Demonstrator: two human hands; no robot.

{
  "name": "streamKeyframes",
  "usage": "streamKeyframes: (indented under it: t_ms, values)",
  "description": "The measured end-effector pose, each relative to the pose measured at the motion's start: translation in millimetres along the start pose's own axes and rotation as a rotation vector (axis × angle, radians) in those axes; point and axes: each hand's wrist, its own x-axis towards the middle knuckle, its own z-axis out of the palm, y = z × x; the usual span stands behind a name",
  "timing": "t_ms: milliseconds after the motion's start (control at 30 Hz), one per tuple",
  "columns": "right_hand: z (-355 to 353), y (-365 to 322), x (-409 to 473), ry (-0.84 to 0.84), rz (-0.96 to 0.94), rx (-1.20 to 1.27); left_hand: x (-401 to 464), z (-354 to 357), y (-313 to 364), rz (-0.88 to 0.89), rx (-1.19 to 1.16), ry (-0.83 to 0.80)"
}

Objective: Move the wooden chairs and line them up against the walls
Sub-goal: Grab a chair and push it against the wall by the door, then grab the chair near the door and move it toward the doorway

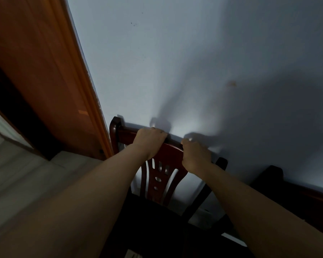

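We're at the placing step w/ one wooden chair (pixel 161 164): both hands sit on its curved top rail, and the chair back stands right up by the pale wall (pixel 194 62), its left post just beside the orange-brown door frame (pixel 67 90). Left hand (pixel 149 140) wraps over the rail nr the left end, fingers curled over the far edge; right hand (pixel 195 157) does the same further right, so each grip is closed round the rail, not spread. Whether the rail actually touches the wall we can't tell; the shadows run close, so prob. touching or v. near. The seat below is too dark to read, and the legs and feet are out of sight. A second chair (pixel 287 189) shows dimly to the right, also along the wall, well in shadow. Judging from this, the chair looks all but set. Next move, as we see it: square the back parallel to the wall, check it doesn't foul the door frame and sits in line w/ the neighbour, then let go both hands and go for the next chair. Low light means alignment needs care.
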Motion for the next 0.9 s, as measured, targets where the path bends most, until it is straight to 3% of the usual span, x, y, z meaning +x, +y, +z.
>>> streamKeyframes:
  t_ms: [167,367,633,900]
  values:
    - [-6,-22,-15,-0.105,-0.033,-0.044,-30,2,-5,-0.099,-0.084,-0.138]
    - [1,-63,-44,-0.12,-0.228,-0.083,-91,-10,-18,-0.238,-0.095,-0.271]
    - [11,-130,-81,-0.228,-0.388,-0.053,-201,-13,-61,-0.442,-0.193,-0.3]
    - [29,-256,-124,-0.308,-0.564,-0.072,-339,-23,-141,-0.72,-0.302,-0.299]
